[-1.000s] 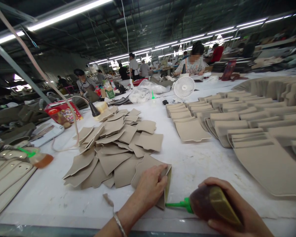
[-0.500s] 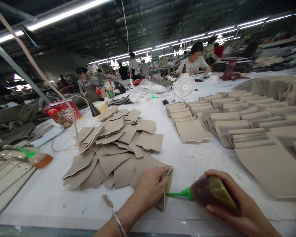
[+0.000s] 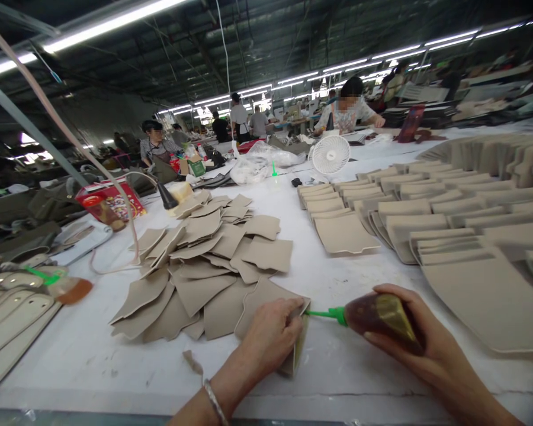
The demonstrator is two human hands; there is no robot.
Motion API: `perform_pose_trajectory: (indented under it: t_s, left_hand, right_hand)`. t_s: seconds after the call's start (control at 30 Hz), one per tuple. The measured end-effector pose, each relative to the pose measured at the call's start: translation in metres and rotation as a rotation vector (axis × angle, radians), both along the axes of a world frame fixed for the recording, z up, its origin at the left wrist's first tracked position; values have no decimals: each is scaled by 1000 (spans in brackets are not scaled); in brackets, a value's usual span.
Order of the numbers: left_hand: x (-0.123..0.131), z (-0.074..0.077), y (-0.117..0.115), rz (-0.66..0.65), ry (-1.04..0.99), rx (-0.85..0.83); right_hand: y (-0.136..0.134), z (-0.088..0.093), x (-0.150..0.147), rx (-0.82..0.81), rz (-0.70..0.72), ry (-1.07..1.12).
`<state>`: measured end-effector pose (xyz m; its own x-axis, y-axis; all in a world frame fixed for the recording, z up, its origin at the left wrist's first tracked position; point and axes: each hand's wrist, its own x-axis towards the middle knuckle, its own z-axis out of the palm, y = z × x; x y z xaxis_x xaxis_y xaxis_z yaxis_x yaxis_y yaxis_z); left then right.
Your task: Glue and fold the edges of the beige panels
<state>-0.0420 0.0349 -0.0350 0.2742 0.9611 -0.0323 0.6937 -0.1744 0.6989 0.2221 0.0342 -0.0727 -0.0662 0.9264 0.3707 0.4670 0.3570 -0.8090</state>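
My left hand (image 3: 270,331), a bracelet at its wrist, is closed on a taupe leather-like piece (image 3: 258,297), its fingers curled at the piece's folded right edge. Under the fold shows a yellowish strip (image 3: 301,346). My right hand (image 3: 433,352) wraps round a squeeze bottle of dark brown liquid, which looks like glue (image 3: 377,315). The bottle lies nearly level, and its thin green nozzle (image 3: 326,313) points left, the tip at the upper end of the folded edge. Left of my hands spreads a loose heap of similar taupe pieces (image 3: 220,296).
Rows of overlapping taupe pieces (image 3: 415,231) cover the right side. A second green-nozzled bottle (image 3: 71,289) lies left beside pale riveted panels (image 3: 15,316). A white fan (image 3: 331,155) and plastic bags (image 3: 253,163) stand further back. A hose (image 3: 128,207) hangs at left. Other people work beyond.
My right hand has moved the bottle slightly up, so the nozzle tip has travelled along the folded edge to its far end. My left hand stays on the piece.
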Motion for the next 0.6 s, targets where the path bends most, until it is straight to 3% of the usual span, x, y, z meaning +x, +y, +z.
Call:
perform_pose_trajectory:
  t_s: [0.1,0.3,0.47,0.6]
  left_hand:
    - [0,3,0,8,8,-12]
    - [1,3,-1,17,13,-16]
    - [1,0,-2,10,-16,17]
    - [0,-1,-3,23,18,8]
  right_hand:
    - [0,1,-2,15,-64,4]
    - [-20,-10,3,-5,113,-26]
    - [-23,-6,-2,-15,5,7]
    - [-38,2,-17,-152,23,146]
